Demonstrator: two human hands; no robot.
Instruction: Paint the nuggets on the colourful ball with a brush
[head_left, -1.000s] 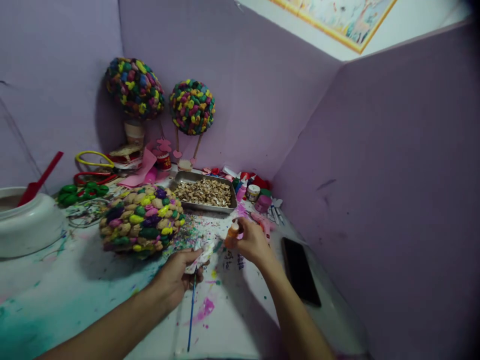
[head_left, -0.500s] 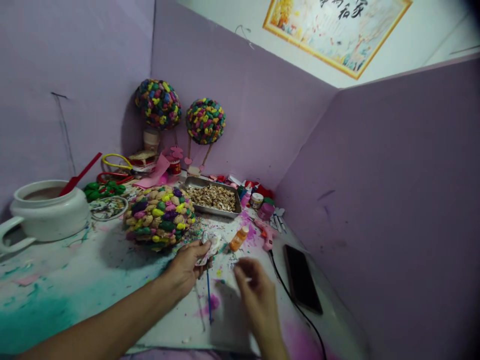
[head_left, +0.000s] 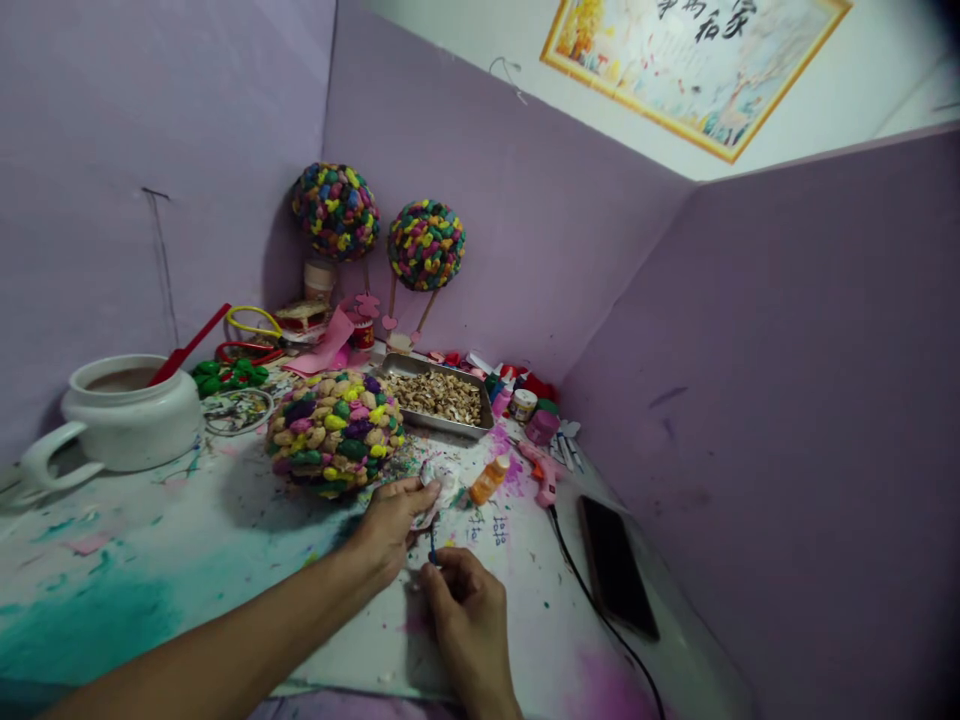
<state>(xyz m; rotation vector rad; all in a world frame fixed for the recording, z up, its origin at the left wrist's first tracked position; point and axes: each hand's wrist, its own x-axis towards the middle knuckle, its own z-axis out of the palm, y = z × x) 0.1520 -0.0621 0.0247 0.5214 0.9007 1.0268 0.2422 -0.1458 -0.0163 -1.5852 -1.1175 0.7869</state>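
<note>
My left hand (head_left: 397, 515) is closed around a crumpled white tissue (head_left: 441, 485) with faint coloured marks. Below it, my right hand (head_left: 472, 610) pinches a thin blue paintbrush (head_left: 433, 548) by its handle; the brush's tip is hidden at the tissue. Left of my hands sits a large ball (head_left: 337, 432) covered in nut shells, some painted green, yellow, pink and purple, some bare. An orange paint bottle (head_left: 489, 481) leans or lies just right of the tissue.
Behind the ball stands a metal tray (head_left: 480, 431) of shells. A white mug (head_left: 135, 425) with a red handle sticking out is far left. At right are a pink glue gun (head_left: 546, 478) with its cord and a phone (head_left: 619, 565). Two colourful balls (head_left: 427, 245) stand at the back.
My right hand has moved left from beside the tissue and taken hold of the blue handle hanging below it. My left hand keeps the tissue. The view has shifted slightly left.
</note>
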